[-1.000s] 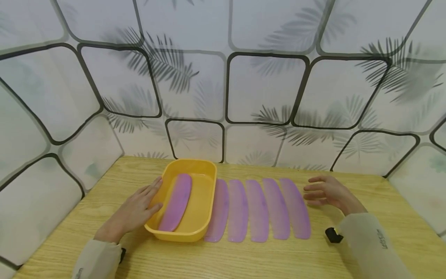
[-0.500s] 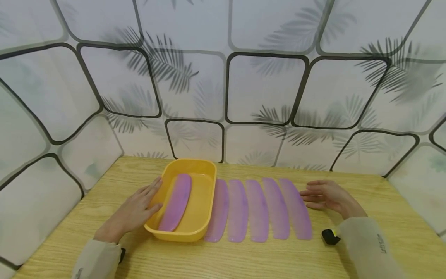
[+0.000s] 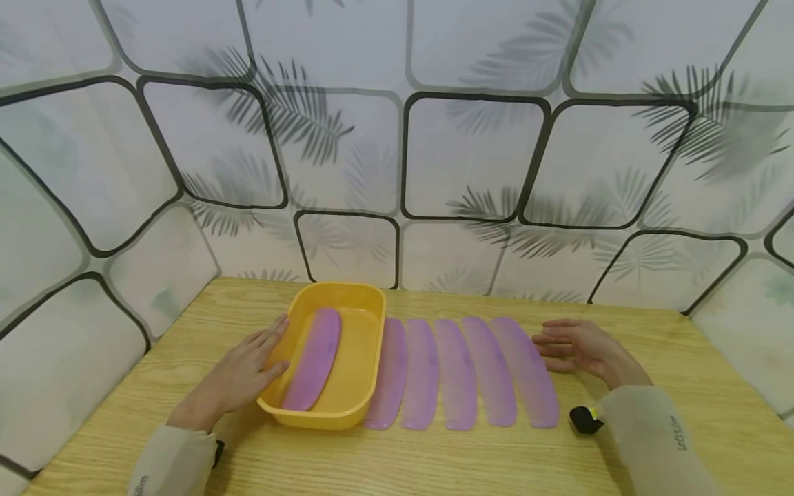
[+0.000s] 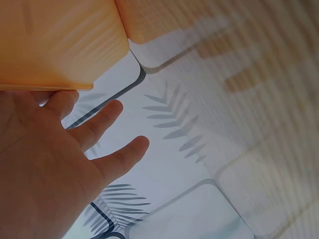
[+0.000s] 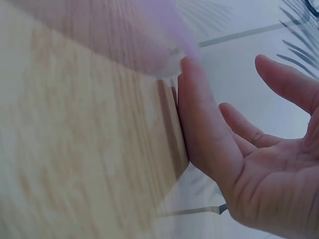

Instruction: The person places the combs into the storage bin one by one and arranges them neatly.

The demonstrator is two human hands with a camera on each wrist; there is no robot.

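A yellow plastic basin stands on the table, and one purple comb lies slanted inside it. My left hand rests against the basin's left rim with fingers extended; in the left wrist view, its fingertips touch the rim. Right of the basin, several more flat purple combs lie side by side, the nearest comb right at its wall. The fingertips of my right hand are right at the edge of the rightmost comb. Its fingers are loosely extended and grip nothing.
The light wooden table meets a patterned wall covering behind and at both sides. A small black device sits by the right sleeve.
My right hand has moved slightly left to the rightmost comb. That comb has tilted more, its far end going left, and its neighbours have shifted slightly left. My left hand has stayed put.
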